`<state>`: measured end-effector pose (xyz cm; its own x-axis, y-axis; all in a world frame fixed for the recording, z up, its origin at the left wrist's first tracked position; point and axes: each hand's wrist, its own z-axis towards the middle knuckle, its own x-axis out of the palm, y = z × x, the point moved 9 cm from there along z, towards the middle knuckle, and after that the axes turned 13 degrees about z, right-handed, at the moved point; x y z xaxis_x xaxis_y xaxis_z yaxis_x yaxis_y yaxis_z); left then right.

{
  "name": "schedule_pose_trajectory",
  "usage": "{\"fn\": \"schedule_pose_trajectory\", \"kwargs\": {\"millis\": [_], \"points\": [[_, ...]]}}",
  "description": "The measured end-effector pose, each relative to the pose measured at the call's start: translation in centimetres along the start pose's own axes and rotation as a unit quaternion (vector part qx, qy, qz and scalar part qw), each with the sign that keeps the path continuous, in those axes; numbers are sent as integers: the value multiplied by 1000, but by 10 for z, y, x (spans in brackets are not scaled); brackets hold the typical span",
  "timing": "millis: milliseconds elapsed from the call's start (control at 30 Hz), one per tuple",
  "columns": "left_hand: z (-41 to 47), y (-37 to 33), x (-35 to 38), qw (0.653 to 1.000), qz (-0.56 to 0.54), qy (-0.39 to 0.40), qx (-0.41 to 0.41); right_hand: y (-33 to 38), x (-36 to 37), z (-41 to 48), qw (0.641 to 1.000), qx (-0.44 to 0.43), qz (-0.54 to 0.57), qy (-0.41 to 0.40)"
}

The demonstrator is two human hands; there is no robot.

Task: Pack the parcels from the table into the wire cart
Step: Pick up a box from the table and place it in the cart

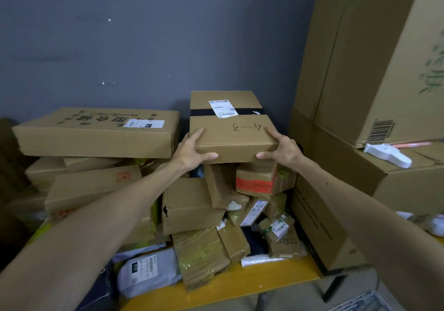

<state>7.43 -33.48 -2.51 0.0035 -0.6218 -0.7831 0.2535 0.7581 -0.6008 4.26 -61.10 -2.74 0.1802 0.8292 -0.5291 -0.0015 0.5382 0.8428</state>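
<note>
Yellow tabletop [264, 279] under parcel heap [192, 205], grey wall [144, 46] behind; left hand [192, 154], right hand [283, 149] clamp box [230, 137] (marked 4—3).

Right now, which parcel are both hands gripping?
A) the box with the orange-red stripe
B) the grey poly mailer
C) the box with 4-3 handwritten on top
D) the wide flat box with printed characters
C: the left hand and right hand each clasp a near corner of the box marked 4-3, thumbs on top and fingers curled along its front face.
</note>
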Motion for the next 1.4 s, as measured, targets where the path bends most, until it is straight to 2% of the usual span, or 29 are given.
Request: {"fn": "schedule_pose_trajectory", "kwargs": {"millis": [367,733,1000,1400], "points": [[-57,-27,-48,998,-12,-35,60,60,-27,-79,996,-54,-28,-71],[-163,-32,-89,986,-18,-8,165,94,-13,-235,984,-36,-47,-167],[-236,-59,-81,976,-44,29,212,96,-30,-341,973,-2,-72,-219],[-341,-136,-27,965,-56,74,246,53,-95,-484,960,24,-87,-264]]}}
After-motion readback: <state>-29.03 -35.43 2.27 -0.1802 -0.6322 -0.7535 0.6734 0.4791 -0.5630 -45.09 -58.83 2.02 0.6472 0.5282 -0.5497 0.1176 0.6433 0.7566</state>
